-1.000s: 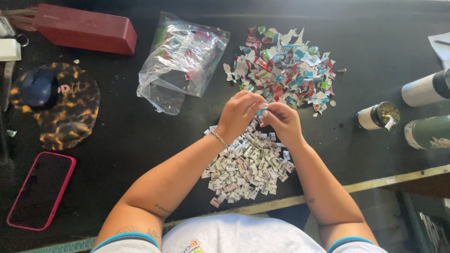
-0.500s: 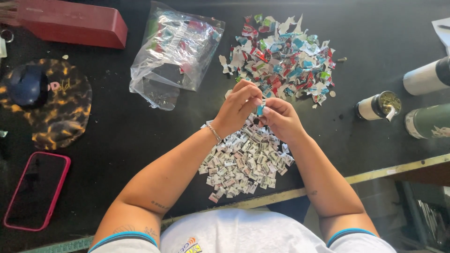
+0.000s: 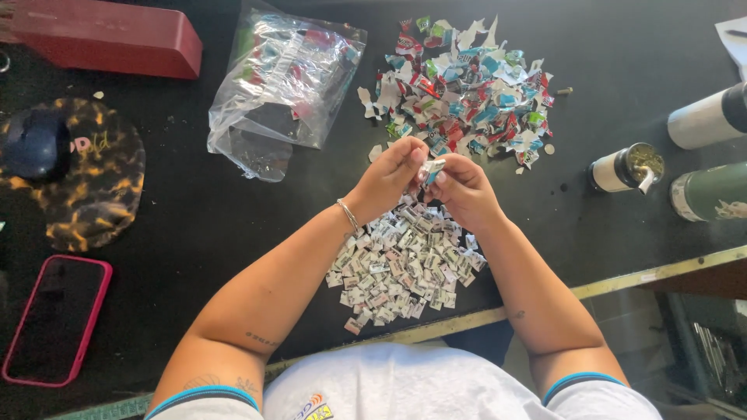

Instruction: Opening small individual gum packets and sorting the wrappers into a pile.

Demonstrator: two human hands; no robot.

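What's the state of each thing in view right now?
Left hand: pinching small paper piece
Right hand: pinching same piece
Pile of folded grey-white paper bits: heaped under hands
Pile of colourful paper scraps: loose, unfolded
Clear plastic bag: crumpled, lying flat
Pink-cased phone: screen dark

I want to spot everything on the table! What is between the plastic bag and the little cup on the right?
In the head view, the pile of colourful paper scraps lies between the plastic bag and the little cup.
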